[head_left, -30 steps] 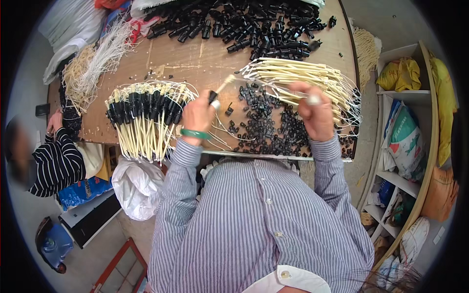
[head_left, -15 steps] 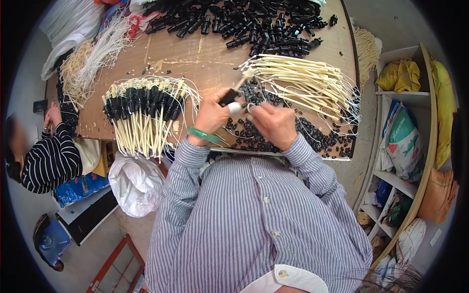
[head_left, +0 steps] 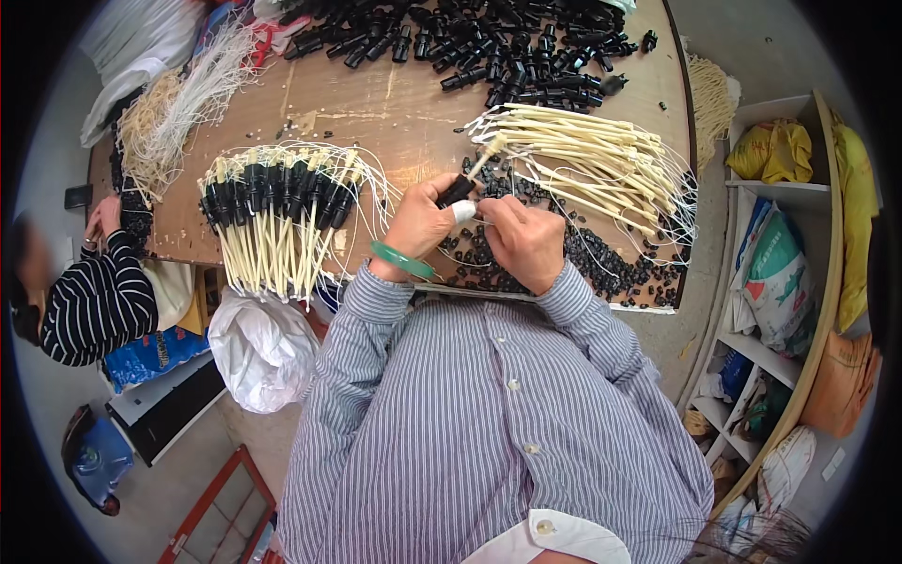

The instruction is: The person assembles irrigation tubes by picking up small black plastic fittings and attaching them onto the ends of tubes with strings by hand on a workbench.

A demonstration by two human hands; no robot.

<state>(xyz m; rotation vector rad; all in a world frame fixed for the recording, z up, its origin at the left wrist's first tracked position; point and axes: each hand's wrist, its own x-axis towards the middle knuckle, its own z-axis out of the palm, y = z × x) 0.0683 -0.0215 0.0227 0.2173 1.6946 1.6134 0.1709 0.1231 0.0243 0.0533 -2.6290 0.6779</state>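
My left hand (head_left: 421, 224), a green bangle at its wrist and a white covering on the thumb, is closed round a black tubular fitting (head_left: 456, 191). From the fitting a cream stick (head_left: 485, 160) slants up and away to the right. Close beside that thumb, my right hand (head_left: 526, 241) is pinched, its fingertips nearly touching the left thumb. What they pinch is too small to make out. Small black pieces (head_left: 601, 256) lie scattered under and around both hands. Beyond the right hand is a pile of cream sticks (head_left: 583, 155) with thin white strings.
To the left lies a row of sticks with black fittings (head_left: 280, 193). Black fittings (head_left: 470, 56) are heaped at the far side, white strings (head_left: 202, 94) at the far left. A person in a striped top (head_left: 101, 296) sits at left. Shelves (head_left: 780, 195) stand at right.
My left hand has moved slightly right, carrying the black fitting and stick along. The pale loop seen at my right fingertips earlier no longer shows. The whole view has shifted a little.
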